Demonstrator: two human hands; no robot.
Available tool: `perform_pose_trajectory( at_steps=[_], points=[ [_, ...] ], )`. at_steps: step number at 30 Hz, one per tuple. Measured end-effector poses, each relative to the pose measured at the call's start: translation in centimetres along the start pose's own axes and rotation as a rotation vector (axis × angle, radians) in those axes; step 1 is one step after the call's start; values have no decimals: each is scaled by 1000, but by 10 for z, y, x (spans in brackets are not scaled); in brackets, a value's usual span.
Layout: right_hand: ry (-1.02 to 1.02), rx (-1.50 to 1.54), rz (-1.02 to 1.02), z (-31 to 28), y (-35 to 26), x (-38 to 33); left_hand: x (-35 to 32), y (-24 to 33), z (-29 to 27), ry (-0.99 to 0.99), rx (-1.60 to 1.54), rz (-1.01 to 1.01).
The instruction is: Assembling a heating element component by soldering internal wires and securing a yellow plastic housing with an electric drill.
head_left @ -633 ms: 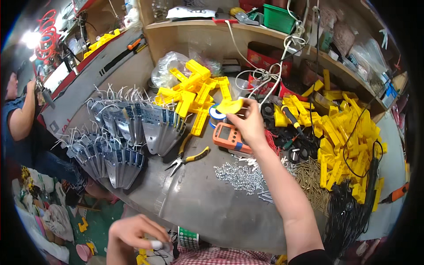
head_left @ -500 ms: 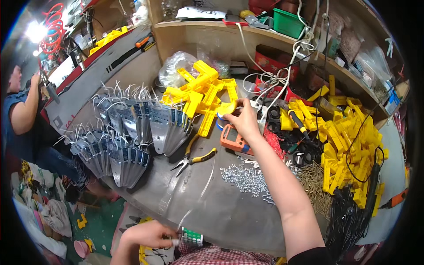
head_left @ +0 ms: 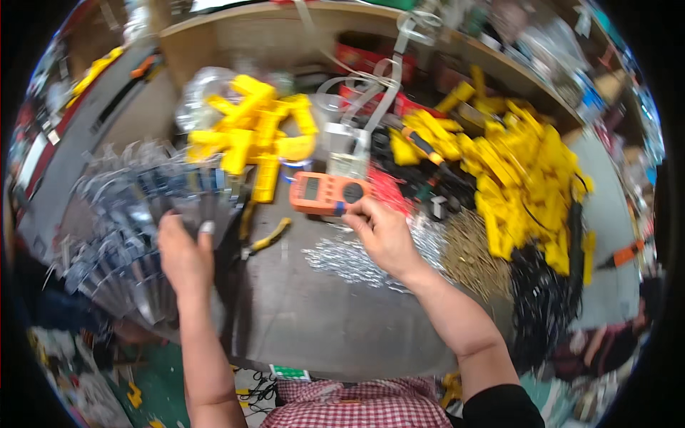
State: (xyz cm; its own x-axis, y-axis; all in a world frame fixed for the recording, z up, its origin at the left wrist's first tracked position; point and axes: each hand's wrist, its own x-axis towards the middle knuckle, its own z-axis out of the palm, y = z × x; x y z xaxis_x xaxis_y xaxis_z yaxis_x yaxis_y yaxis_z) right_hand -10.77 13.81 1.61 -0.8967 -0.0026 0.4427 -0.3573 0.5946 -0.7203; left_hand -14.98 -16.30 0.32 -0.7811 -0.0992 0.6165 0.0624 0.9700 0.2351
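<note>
Left grip is up from the lower edge to the metal plates; right grip is off the yellow part, now at the orange meter's lower right edge. Left: thumb spread from fingers, plate contact lost in blur. Right: thumb and finger nearly together; can't tell if pinching. Plates fan out on the table's left, meter mid-table, pliers between. Plates look thin, stiff, probably slick: take by the flat faces. Meter's likely light; hold the case sides.

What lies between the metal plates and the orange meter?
The pliers and the near end of a yellow part, left of the meter, in the head view.
</note>
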Motion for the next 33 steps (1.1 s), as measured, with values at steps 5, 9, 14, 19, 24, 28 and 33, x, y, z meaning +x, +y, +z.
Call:
perform_pose_trajectory(
  at_steps=[5,9,14,19,24,28,33],
  points=[
    [152,-326,405,-83,65,-42,10,0,3,35,-351,-60],
    [23,-657,85,-123,125,-54,-36,66,-52,-311,-659,374],
    [-146,-753,179,-115,130,-38,-106,91,-64,-944,-492,710],
    [-185,-683,300,-121,141,-30,-109,139,-81,-1067,-525,684],
    [-261,-771,118,-122,134,-26,-138,173,-70,-778,-177,1046],
    [-48,-638,18,-140,92,-64,-145,184,-69,-720,-138,1104],
    [-164,-623,-111,-112,8,-164,-140,179,-62,-757,-258,1025]
  ],
)
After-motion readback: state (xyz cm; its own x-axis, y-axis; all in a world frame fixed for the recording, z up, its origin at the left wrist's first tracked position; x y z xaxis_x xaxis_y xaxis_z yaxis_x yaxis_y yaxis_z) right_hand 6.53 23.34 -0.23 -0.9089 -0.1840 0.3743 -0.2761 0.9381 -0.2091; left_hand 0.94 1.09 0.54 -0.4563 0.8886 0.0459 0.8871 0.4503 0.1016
